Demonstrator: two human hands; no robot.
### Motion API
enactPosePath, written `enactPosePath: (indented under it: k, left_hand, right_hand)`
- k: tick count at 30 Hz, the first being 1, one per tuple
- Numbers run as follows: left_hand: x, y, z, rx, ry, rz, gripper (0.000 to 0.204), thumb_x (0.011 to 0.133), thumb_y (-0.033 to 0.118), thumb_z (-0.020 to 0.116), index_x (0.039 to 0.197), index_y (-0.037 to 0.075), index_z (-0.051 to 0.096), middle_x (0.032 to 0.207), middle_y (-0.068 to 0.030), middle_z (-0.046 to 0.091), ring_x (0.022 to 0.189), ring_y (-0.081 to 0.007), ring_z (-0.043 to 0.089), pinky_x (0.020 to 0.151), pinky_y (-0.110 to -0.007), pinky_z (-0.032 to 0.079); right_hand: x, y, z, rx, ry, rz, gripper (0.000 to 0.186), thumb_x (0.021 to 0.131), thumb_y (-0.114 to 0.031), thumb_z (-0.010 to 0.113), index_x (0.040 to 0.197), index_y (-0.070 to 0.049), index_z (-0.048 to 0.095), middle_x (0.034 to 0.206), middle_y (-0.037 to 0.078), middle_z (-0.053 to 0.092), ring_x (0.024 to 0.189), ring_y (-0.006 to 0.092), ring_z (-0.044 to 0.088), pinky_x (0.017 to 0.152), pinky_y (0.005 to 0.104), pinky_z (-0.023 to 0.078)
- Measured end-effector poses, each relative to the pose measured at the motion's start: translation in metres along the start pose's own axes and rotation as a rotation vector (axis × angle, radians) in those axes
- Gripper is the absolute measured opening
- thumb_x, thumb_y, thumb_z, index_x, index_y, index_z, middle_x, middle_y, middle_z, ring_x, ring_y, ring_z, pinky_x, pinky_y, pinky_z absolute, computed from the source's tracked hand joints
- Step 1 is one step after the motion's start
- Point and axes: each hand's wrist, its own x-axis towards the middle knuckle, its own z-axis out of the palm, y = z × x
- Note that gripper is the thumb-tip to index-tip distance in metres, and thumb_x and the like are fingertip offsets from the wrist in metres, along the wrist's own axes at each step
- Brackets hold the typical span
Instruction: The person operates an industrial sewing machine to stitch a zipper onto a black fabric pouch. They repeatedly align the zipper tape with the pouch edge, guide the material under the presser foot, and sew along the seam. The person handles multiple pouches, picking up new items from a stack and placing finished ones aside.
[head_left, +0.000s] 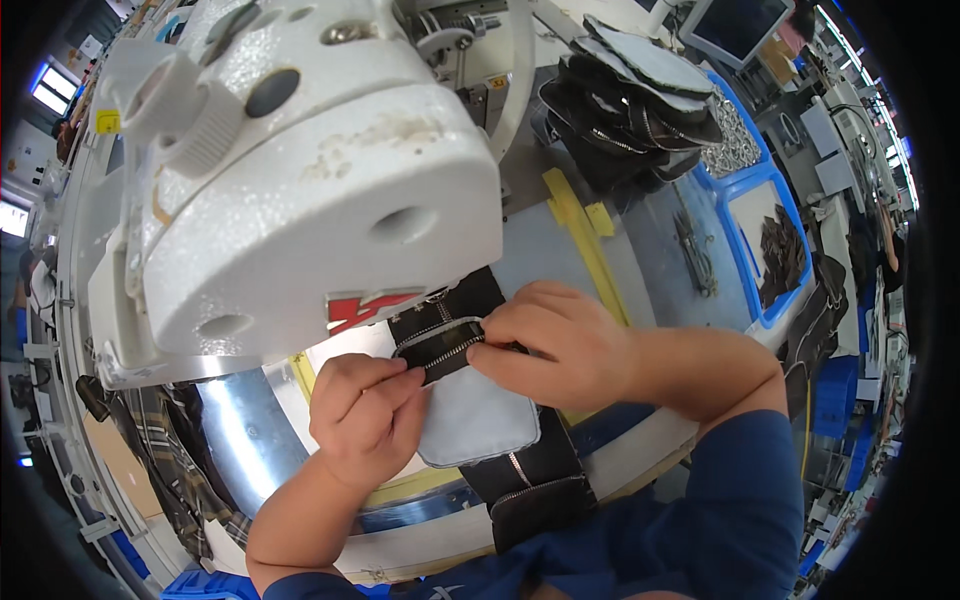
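Note:
Both my hands pinch a zippered pocket piece (440,352) of black fabric, just below the head of a white sewing machine (320,220). My left hand (365,415) grips its left end between thumb and fingers. At the right end, my right hand (560,345) holds the edge in a thumb-and-finger pinch. The metal zipper teeth curve between the two hands, and the fabric gapes there. A pale grey lining panel (478,418) hangs from the piece toward me. More black zippered fabric (540,508) runs under it to the table's near edge. The machine head hides the needle area.
At the back right stands a stack of black zippered pieces with pale linings (640,100). Blue trays (735,185) beside it hold metal zipper parts and dark scraps. Metal tools (692,255) lie nearby. Yellow tape strips (585,240) mark the table. Plaid cloth (165,450) hangs at left.

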Motion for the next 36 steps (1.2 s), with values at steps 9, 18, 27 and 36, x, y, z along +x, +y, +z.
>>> enactPosePath:
  k: [9, 18, 27, 36]
  left_hand:
    - [-0.014, -0.004, -0.006, -0.085, -0.029, 0.135, 0.033, 0.072, -0.009, 0.083, 0.101, 0.002, 0.072, 0.09, -0.013, 0.067, 0.076, -0.0259, 0.068, 0.066, -0.033, 0.057]
    - [0.002, 0.01, -0.005, -0.235, -0.05, 0.001, 0.025, 0.077, 0.002, 0.087, 0.099, -0.001, 0.077, 0.095, -0.0141, 0.074, 0.077, -0.0235, 0.072, 0.066, -0.028, 0.058]
    - [-0.003, 0.002, -0.001, -0.172, -0.087, 0.011, 0.024, 0.079, 0.002, 0.087, 0.1, -0.001, 0.077, 0.09, -0.0125, 0.074, 0.072, -0.022, 0.071, 0.063, -0.03, 0.057]
    - [0.001, 0.003, 0.004, -0.16, -0.131, -0.116, 0.019, 0.083, 0.001, 0.086, 0.1, -0.002, 0.077, 0.088, -0.0117, 0.073, 0.067, -0.0176, 0.068, 0.057, -0.027, 0.052]
  right_hand:
    - [0.003, 0.004, -0.003, 0.129, 0.057, -0.13, 0.024, 0.077, -0.006, 0.077, 0.1, 0.0, 0.076, 0.099, 0.012, 0.068, 0.072, 0.024, 0.063, 0.066, 0.0354, 0.054]
    - [0.0, 0.003, -0.004, 0.164, 0.025, -0.164, 0.02, 0.08, -0.004, 0.078, 0.1, 0.001, 0.076, 0.098, 0.014, 0.069, 0.072, 0.0251, 0.063, 0.064, 0.0353, 0.053]
    - [-0.002, 0.007, 0.002, 0.252, -0.013, -0.052, 0.02, 0.079, -0.002, 0.078, 0.099, 0.0, 0.076, 0.095, 0.012, 0.067, 0.071, 0.0258, 0.062, 0.06, 0.0357, 0.049]
    - [-0.009, 0.001, 0.015, 0.348, -0.033, 0.2, 0.013, 0.086, -0.003, 0.07, 0.099, -0.008, 0.07, 0.098, 0.007, 0.061, 0.08, 0.0276, 0.063, 0.073, 0.039, 0.052]
